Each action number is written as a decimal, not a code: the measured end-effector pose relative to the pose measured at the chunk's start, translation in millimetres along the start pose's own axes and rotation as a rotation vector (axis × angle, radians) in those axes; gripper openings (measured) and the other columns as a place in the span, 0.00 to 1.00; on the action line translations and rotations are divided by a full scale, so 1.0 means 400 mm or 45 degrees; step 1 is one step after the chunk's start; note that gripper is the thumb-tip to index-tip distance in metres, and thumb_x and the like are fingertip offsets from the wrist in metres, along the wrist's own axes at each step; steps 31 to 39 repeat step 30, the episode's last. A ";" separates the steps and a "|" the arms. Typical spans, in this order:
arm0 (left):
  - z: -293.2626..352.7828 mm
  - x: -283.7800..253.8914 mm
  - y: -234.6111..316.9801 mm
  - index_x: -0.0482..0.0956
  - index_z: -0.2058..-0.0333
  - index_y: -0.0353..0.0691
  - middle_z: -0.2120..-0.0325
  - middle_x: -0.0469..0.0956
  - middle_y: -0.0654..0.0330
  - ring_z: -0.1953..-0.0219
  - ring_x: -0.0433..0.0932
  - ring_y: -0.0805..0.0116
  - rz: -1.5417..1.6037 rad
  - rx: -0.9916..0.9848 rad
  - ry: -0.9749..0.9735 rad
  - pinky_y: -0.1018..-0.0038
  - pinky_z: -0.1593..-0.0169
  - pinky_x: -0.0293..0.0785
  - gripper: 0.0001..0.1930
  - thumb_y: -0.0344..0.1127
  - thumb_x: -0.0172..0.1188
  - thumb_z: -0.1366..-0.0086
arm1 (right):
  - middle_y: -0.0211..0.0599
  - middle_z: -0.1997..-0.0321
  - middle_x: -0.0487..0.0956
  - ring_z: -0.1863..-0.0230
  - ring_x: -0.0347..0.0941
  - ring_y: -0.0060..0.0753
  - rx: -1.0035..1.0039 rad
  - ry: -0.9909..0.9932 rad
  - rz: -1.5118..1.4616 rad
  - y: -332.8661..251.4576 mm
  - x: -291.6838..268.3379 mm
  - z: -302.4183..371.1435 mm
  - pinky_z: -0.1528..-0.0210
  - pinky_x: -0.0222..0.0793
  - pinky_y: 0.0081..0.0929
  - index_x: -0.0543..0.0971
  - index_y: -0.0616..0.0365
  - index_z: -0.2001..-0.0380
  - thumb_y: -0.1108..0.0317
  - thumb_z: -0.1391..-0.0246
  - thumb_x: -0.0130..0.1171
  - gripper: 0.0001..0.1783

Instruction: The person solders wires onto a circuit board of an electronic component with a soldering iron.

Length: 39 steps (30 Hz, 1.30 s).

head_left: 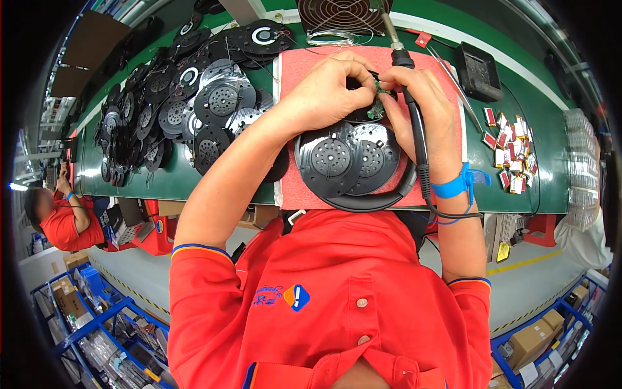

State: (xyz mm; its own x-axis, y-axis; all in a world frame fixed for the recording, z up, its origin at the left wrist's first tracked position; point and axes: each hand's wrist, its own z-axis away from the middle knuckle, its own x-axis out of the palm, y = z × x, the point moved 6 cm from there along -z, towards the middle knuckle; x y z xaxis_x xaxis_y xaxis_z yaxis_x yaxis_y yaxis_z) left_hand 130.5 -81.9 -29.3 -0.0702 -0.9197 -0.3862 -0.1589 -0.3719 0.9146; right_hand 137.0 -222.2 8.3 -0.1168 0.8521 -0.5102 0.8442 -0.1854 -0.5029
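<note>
My left hand (329, 91) is closed, thumb and fingertips pinching at a small green circuit board (375, 110) above the pink mat. My right hand (426, 110) meets it from the other side with its fingertips at the board. A soldering iron (418, 133) is held in the same right hand, its metal tip pointing up and away from the board. Just below the hands lie two black round speaker housings (329, 159) with perforated centres, partly under clear film. A black curved band (379, 202) runs along their near edge. Fingers hide part of the board.
A heap of black round speaker parts (175, 110) covers the left bench. Solder wire (340, 37) lies before a fan grille (343, 16). On the right are tweezers (457, 87), a black tray (478, 71), small red-and-white batteries (515, 149) and stacked clear trays (583, 168). Another person (68, 220) sits far left.
</note>
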 end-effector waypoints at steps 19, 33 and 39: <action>0.002 -0.007 0.007 0.80 0.72 0.32 0.60 0.75 0.56 0.56 0.74 0.65 0.086 -0.090 0.011 0.72 0.50 0.68 0.09 0.34 0.62 0.47 | 0.37 0.72 0.76 0.70 0.73 0.35 -0.012 -0.009 0.034 -0.004 -0.015 -0.005 0.68 0.68 0.27 0.75 0.59 0.65 0.84 0.59 0.59 0.15; -0.007 -0.010 0.053 0.79 0.77 0.35 0.62 0.78 0.53 0.59 0.76 0.58 -0.466 0.183 -0.030 0.67 0.53 0.70 0.06 0.31 0.61 0.53 | 0.37 0.67 0.77 0.60 0.75 0.27 0.146 0.076 -0.118 0.008 -0.097 0.030 0.59 0.67 0.16 0.74 0.60 0.53 0.63 0.40 0.53 0.16; -0.007 -0.010 0.053 0.79 0.77 0.35 0.62 0.78 0.53 0.59 0.76 0.58 -0.466 0.183 -0.030 0.67 0.53 0.70 0.06 0.31 0.61 0.53 | 0.37 0.67 0.77 0.60 0.75 0.27 0.146 0.076 -0.118 0.008 -0.097 0.030 0.59 0.67 0.16 0.74 0.60 0.53 0.63 0.40 0.53 0.16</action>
